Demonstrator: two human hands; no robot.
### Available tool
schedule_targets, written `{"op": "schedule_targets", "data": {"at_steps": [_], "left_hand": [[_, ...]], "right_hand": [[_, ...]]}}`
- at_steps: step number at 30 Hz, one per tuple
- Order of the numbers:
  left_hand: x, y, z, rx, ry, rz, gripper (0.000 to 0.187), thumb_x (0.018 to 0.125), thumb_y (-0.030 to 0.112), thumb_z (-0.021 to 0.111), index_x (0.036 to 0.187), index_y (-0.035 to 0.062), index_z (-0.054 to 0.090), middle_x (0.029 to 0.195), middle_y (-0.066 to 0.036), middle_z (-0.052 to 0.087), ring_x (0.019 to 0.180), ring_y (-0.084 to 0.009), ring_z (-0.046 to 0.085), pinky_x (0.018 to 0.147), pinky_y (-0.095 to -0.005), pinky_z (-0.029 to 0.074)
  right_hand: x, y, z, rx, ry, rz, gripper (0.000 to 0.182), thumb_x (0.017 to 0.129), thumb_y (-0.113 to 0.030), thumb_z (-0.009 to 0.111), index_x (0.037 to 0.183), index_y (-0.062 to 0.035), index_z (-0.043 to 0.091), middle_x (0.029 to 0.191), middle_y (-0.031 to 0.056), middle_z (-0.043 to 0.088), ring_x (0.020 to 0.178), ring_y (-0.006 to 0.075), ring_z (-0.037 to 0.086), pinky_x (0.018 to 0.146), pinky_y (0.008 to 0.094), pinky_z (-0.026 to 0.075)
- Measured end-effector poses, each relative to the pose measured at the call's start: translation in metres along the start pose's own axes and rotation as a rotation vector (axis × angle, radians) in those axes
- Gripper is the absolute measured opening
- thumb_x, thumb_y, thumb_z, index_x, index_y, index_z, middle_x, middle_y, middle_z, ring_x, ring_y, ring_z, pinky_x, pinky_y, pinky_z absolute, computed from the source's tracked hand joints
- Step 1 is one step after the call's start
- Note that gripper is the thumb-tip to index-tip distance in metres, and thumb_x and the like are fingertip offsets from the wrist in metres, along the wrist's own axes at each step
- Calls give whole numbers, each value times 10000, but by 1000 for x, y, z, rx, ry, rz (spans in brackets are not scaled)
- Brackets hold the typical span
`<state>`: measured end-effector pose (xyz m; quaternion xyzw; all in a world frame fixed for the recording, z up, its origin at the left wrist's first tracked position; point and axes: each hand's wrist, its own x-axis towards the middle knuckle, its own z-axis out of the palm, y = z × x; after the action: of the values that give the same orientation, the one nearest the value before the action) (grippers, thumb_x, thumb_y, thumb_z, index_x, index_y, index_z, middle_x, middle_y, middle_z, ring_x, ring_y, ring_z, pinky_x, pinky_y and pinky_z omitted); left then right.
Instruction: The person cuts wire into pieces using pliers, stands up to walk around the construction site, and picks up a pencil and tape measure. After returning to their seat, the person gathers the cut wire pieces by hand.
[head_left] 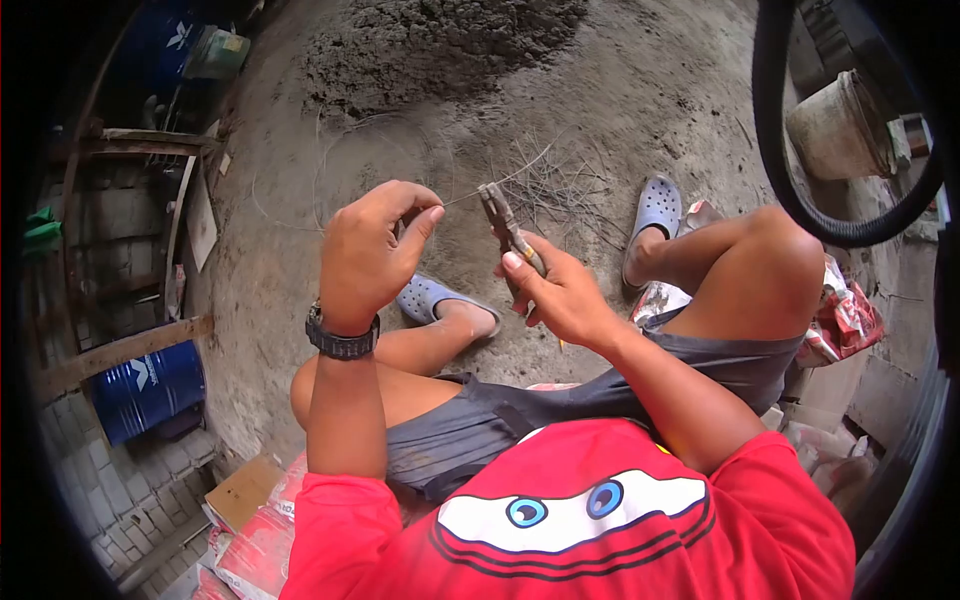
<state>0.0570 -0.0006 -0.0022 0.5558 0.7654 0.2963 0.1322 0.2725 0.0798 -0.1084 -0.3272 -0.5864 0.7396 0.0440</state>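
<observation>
My left hand (375,250), with a black watch on its wrist, pinches a thin metal wire (462,198) between thumb and fingertips. The wire runs right to the jaws of a pair of worn pliers (506,222), and a length sticks out beyond them. My right hand (565,290) is wrapped around the plier handles, the jaws pointing up and away from me. Whether the jaws are fully closed on the wire is too small to tell. Past the pliers, a loose heap of cut wire pieces (568,195) lies on the ground. Larger wire loops (320,160) spread behind my left hand.
A dark mound of wet mortar or soil (430,45) lies ahead. My feet, in grey-blue clogs (657,205), flank the work. A dirty bucket (840,125) and black hose (775,130) are at right, with blue drums (150,390) and wooden boards (125,355) at left.
</observation>
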Motion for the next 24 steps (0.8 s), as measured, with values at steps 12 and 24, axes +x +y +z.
{"op": "schedule_targets", "data": {"at_steps": [12,24], "left_hand": [[2,-5,3,-8,-25,39,51,937,41,748,957,-2,732,813,-84,698,676,-153,616,628,-296,478],[1,3,-1,-18,-17,18,58,942,50,755,961,0,733,793,-63,688,666,-109,598,620,-271,461]], "right_hand": [[-4,-9,0,-228,157,-156,391,1076,-391,579,1259,-53,654,934,236,722,922,441,702,798,497,516],[1,-3,-3,-108,92,-133,378,1070,-424,612,1175,-66,672,832,77,699,727,205,651,652,365,476]]}}
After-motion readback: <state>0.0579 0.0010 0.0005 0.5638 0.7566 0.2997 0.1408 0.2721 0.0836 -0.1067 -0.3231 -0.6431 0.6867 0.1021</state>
